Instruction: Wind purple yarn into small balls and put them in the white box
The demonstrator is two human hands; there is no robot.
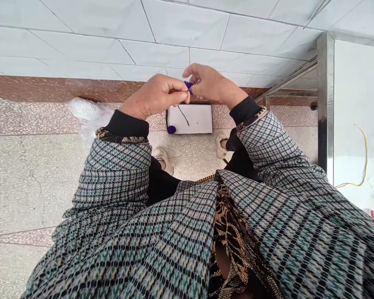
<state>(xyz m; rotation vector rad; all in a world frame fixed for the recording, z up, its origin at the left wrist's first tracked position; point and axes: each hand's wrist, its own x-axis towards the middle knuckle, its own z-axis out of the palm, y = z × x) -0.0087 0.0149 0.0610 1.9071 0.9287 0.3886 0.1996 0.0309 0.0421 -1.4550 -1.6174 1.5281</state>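
Observation:
Between both hands, in front of me, is a small purple fuzzy piece (pixel 188 85), possibly of yarn. My left hand (pixel 162 95) is closed, its thumb and index finger pinching the piece's left edge. My right hand (pixel 213 85) is at the piece's right side, its fingers curled and its thumb against it; a thin pale line shows by these fingers, too fine to identify. Below the hands, a dark strand (pixel 183 115) hangs over a shallow white box (pixel 202 118) with a dark rim. A purple ball (pixel 172 129) lies in the box's near left corner.
Clear plastic wrapping (pixel 89 112) lies on the speckled floor (pixel 12 174) at left. A tiled wall (pixel 174 25) rises ahead. To the right stands a metal-framed white table (pixel 355 104) with a yellow cord (pixel 366 153) on it. My shoes flank the box.

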